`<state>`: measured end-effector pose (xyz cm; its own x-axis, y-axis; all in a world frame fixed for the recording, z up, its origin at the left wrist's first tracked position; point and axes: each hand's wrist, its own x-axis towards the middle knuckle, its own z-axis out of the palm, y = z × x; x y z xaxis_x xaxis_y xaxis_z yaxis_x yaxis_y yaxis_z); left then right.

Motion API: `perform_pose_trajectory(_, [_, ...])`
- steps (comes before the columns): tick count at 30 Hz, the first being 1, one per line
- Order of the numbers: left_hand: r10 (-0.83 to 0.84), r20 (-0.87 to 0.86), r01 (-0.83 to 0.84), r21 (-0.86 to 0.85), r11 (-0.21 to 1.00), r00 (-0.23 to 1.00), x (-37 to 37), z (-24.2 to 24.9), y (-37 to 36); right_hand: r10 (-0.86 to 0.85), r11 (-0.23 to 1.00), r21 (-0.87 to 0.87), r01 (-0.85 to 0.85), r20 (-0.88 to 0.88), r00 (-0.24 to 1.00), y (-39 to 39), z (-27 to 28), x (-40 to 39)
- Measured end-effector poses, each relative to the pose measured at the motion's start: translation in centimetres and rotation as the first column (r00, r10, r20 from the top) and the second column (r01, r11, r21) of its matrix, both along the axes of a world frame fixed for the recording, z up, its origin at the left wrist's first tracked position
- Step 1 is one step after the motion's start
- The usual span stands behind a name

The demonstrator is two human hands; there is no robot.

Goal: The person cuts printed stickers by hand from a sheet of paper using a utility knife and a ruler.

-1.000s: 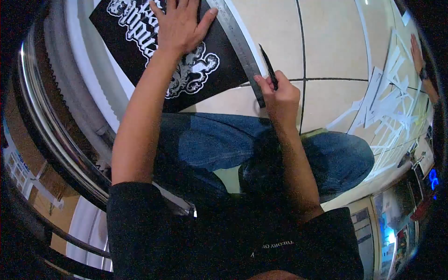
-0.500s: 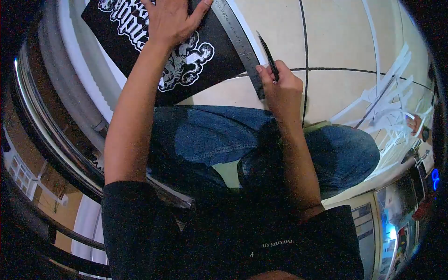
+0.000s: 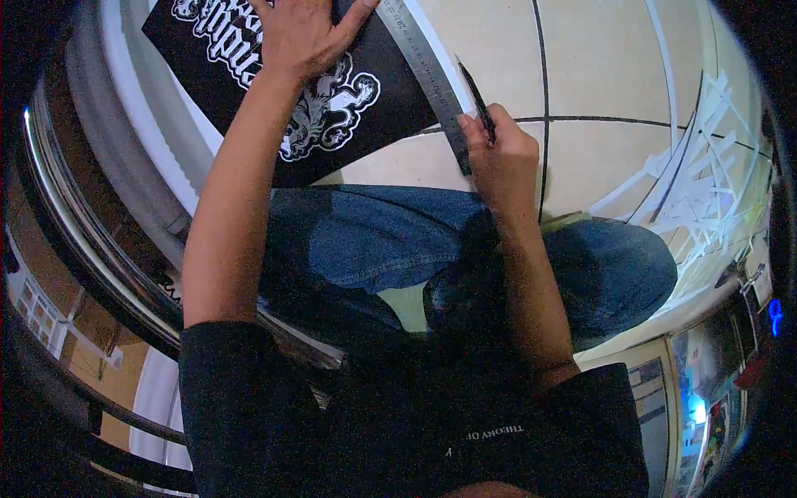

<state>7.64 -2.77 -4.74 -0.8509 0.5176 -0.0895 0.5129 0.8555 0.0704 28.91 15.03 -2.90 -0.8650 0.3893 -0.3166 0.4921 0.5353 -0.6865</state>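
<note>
My left hand point(image 3: 303, 37) lies flat with fingers spread on a black sheet with white lettering and a grey-and-white crest point(image 3: 241, 108). Its thumb reaches the edge of a steel ruler point(image 3: 432, 79), and the other fingertips run past the top of the view. The ruler lies along the sheet's right side, with a narrow white margin beyond it. Closed around a slim black craft knife point(image 3: 475, 90), my right hand point(image 3: 505, 162) is beside the ruler's near end. The knife's pointed tip faces away from me, and my right thumb is at the ruler's edge.
Thin white strips point(image 3: 706, 178) lie tangled on the tiled floor point(image 3: 602, 66) at the right. My jeans-clad legs point(image 3: 374, 236) are folded just below the sheet. Along the left runs a curved chrome bar point(image 3: 62, 195) beside a white roll-like edge point(image 3: 145, 104).
Another person's hand at the far right has gone from view, and the white strips there lie differently. My own hands, the ruler and the sheet have barely shifted.
</note>
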Motion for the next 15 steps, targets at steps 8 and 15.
perform_pose_trajectory(8, [0.016,-0.003,-0.016,-0.009,1.0,1.0,0.3,-0.27,0.06,0.004,1.0,0.02,-0.005,0.007,1.0,-0.18,-0.47,0.07])
perform_pose_trajectory(15, [0.003,-0.02,-0.003,-0.021,1.0,1.0,0.31,-0.68,-0.19,-0.007,1.0,0.009,0.008,-0.04,0.999,-0.23,-0.64,0.22])
